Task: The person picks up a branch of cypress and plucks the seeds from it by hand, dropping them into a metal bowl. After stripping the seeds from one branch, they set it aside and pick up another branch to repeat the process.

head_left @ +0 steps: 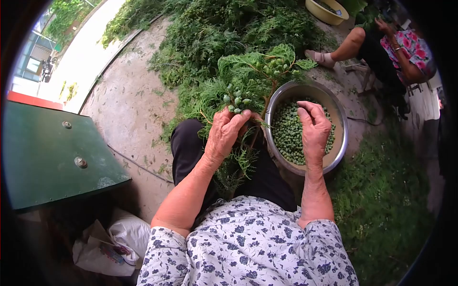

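Observation:
My left hand (224, 132) is closed on a leafy conifer branch (268, 93) with flat, scale-like sprays, held above my lap. A cluster of pale green cones (237, 100) sticks up just past its fingertips, and more cones grow near the branch's upper end. My right hand (316, 131) is over a wide metal bowl (339, 157), its fingers curled toward the thumb. Whether anything lies between those fingers I cannot make out. Many small green cones (287, 128) fill much of the bowl's bottom.
A heap of cut branches (200, 43) lies ahead. Beyond the bowl sits another person (405, 52), near a yellow basin (327, 12). Green sprigs (381, 190) cover the ground at right. At left are a green metal surface (57, 152) and a white sack (126, 238).

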Available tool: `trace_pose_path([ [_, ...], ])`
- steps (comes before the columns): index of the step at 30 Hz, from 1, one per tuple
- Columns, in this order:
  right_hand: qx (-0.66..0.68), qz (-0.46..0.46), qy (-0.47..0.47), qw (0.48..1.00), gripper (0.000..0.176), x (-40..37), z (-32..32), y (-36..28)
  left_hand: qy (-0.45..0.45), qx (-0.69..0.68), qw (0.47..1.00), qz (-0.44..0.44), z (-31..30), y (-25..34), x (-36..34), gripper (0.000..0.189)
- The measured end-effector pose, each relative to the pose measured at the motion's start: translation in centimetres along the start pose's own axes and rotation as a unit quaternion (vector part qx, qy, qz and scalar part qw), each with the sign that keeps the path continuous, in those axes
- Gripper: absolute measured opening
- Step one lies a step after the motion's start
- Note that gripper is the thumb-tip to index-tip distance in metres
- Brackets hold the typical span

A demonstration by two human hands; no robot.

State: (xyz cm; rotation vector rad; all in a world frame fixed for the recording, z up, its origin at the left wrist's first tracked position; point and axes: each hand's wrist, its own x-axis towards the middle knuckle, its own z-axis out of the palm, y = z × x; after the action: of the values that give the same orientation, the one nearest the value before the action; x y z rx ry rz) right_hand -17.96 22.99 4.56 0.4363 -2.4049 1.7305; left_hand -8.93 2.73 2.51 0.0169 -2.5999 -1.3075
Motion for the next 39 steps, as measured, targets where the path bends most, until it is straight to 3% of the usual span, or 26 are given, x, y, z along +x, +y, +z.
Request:
trace_pose_path([
  [4, 0.103, -0.083, -0.105, 0.986, 0.018, 0.0, 3.1, -4.0, 0.034, 0.027, 0.999, 0.025, -0.5, 2.1, -0.1, 0.029],
  [7, 0.088, -0.142, -0.142, 0.976, 0.024, 0.4, 5.3, -4.1, 0.011, 0.021, 0.999, -0.021, -0.6, 1.6, -0.3, 0.036],
  [9, 0.084, -0.158, -0.157, 0.971, 0.025, 0.5, 5.9, -3.8, 0.066, 0.121, 0.98, 0.142, -0.3, 0.5, 0.0, 0.039],
  [13, 0.054, -0.113, -0.165, 0.978, 0.013, 0.5, 5.8, -4.2, 0.084, 0.149, 0.976, 0.138, -0.2, 0.7, -0.1, 0.036],
  [15, 0.022, -0.114, -0.163, 0.98, 0.009, 0.7, 5.3, -4.8, 0.063, 0.011, 0.996, 0.069, 0.1, 1.0, 0.3, 0.026],
  [16, 0.012, -0.103, -0.202, 0.974, 0.008, 1.0, 4.6, -5.0, 0.064, 0.011, 0.996, 0.069, 0.2, 1.4, 0.6, 0.026],
  [18, 0.0, -0.093, -0.241, 0.966, 0.007, 1.3, 3.7, -4.8, 0.048, -0.178, 0.979, -0.083, 0.2, 2.2, 1.2, 0.017],
  [19, 0.012, -0.081, -0.277, 0.957, 0.009, 1.6, 3.4, -4.6, 0.063, -0.14, 0.988, -0.005, 0.3, 2.3, 1.3, 0.016],
  [21, 0.025, -0.07, -0.312, 0.947, 0.011, 1.7, 2.8, -4.2, 0.063, -0.152, 0.986, -0.021, 0.5, 2.7, 1.6, 0.016],
  [22, 0.104, 0.024, -0.344, 0.933, 0.011, 1.6, 2.5, -4.0, 0.064, -0.163, 0.984, -0.038, 0.5, 2.8, 1.6, 0.015],
  [23, 0.181, 0.116, -0.371, 0.903, 0.011, 1.3, 2.2, -3.8, 0.067, -0.12, 0.99, 0.015, 0.8, 2.1, 1.5, 0.016],
  [24, 0.255, 0.207, -0.393, 0.859, 0.011, 1.2, 1.9, -3.6, 0.068, -0.119, 0.99, 0.015, 0.8, 1.8, 1.6, 0.016],
  [25, 0.299, 0.195, -0.435, 0.827, 0.009, 1.1, 1.4, -3.3, 0.066, -0.157, 0.984, -0.043, 0.6, 1.9, 1.7, 0.017],
  [26, 0.299, 0.195, -0.435, 0.827, 0.009, 0.7, 1.4, -3.1, 0.062, -0.195, 0.974, -0.101, 0.5, 1.9, 1.8, 0.018],
  [28, 0.318, 0.199, -0.361, 0.854, 0.013, -0.2, 1.5, -2.7, 0.057, -0.143, 0.985, -0.076, 0.5, 2.3, 1.7, 0.02],
  [29, 0.362, 0.236, -0.329, 0.839, 0.017, -0.2, 1.4, -2.8, 0.063, -0.169, 0.979, -0.092, 0.5, 2.6, 1.6, 0.02],
  [30, 0.363, 0.236, -0.328, 0.84, 0.017, -0.2, 1.5, -3.0, 0.069, -0.195, 0.972, -0.109, 0.5, 2.9, 1.6, 0.02],
  [32, 0.473, 0.226, -0.235, 0.819, 0.019, -0.3, 1.9, -3.3, 0.068, -0.211, 0.967, -0.124, 0.4, 3.2, 1.5, 0.02],
  [34, 0.482, 0.209, -0.229, 0.819, 0.022, 0.1, 2.4, -2.7, 0.025, -0.203, 0.968, -0.142, 0.3, 3.0, 1.6, 0.021],
  [36, 0.309, 0.132, -0.231, 0.913, 0.025, 0.4, 2.9, -2.6, 0.036, -0.211, 0.969, -0.128, 0.6, 3.0, 1.8, 0.02],
  [37, 0.27, 0.035, -0.199, 0.941, 0.029, 0.5, 3.8, -2.6, 0.047, -0.218, 0.968, -0.114, 0.7, 3.0, 1.8, 0.018],
  [38, 0.27, 0.034, -0.199, 0.942, 0.029, 0.7, 4.0, -2.8, 0.047, -0.218, 0.968, -0.114, 0.8, 2.8, 1.8, 0.018],
  [39, 0.21, -0.022, -0.206, 0.956, 0.031, 0.8, 4.1, -3.0, 0.054, -0.171, 0.981, -0.075, 0.8, 2.6, 1.7, 0.018],
])
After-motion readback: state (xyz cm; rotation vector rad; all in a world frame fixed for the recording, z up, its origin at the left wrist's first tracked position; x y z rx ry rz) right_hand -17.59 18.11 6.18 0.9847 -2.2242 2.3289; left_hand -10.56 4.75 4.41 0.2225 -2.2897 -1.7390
